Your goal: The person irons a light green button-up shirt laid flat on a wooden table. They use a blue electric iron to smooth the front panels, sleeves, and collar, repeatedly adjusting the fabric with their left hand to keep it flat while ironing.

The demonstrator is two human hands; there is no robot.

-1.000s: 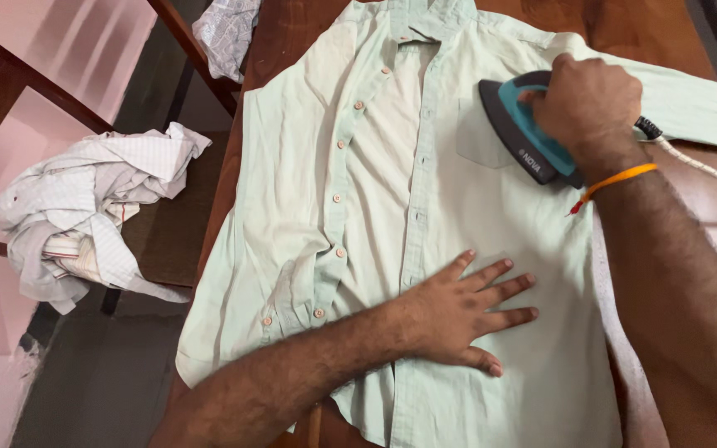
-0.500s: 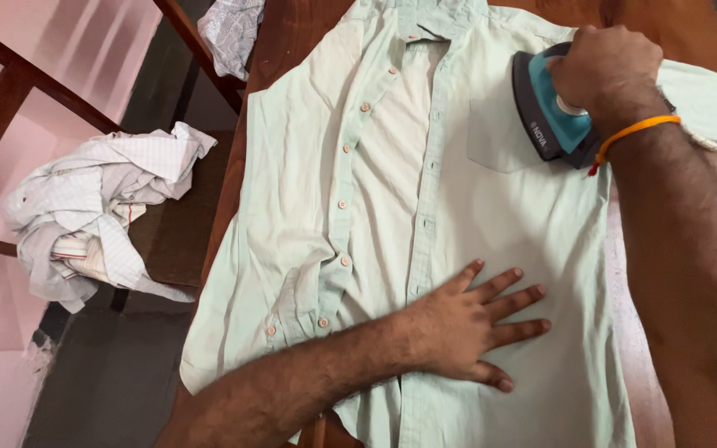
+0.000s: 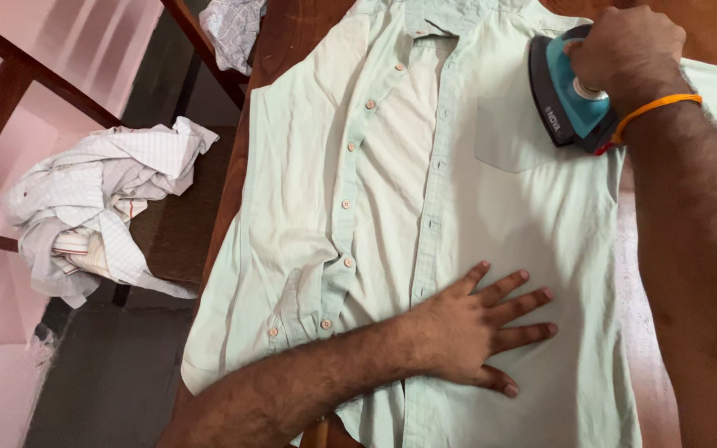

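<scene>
flat, left hand (image 3: 466, 332) spread on shirt (image 3: 392, 207), right hand (image 3: 628, 50) gripping iron (image 3: 566, 99) near shoulder edge

Right hand (image 3: 624, 50) grips iron (image 3: 566, 95) above shirt (image 3: 392, 207) pocket; left hand (image 3: 475, 328) flat on shirt, below pocket.

We see open shirt (image 3: 392, 166) between our hands, iron (image 3: 564, 93) blocking the top right corner, bare bench (image 3: 288, 41) at top left, crumpled clothes (image 3: 97, 207) on the chair (image 3: 176, 232) beside us
</scene>
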